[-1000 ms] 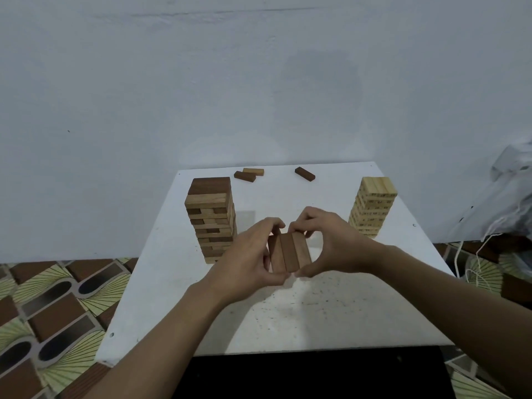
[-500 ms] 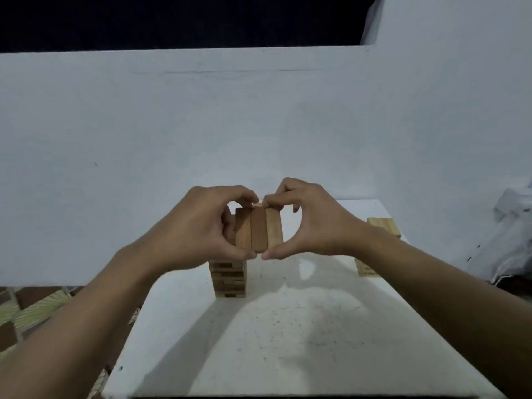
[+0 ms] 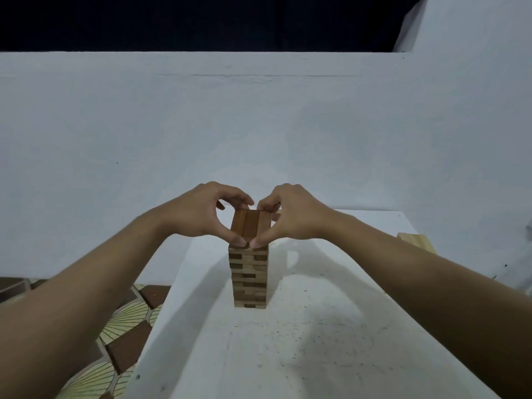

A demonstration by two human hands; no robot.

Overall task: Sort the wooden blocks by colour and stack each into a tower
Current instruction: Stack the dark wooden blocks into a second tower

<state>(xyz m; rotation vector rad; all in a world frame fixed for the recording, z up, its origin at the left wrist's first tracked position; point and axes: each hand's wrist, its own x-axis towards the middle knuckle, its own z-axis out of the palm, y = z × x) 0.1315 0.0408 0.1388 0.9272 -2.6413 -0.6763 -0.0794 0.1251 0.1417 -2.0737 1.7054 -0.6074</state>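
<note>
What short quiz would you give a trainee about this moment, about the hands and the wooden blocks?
1. Multiple choice: how many dark blocks lie side by side in the layer that the left hand and the right hand pinch at the top of the middle tower? A: two. B: three. C: five.
2. True or false: the middle tower is built of pale blocks only.
3. Fill in the blank: the pale tower shows at the ___ edge of the picture.

Key
1. B.
2. False: dark and pale blocks are mixed in it.
3. right.
</note>
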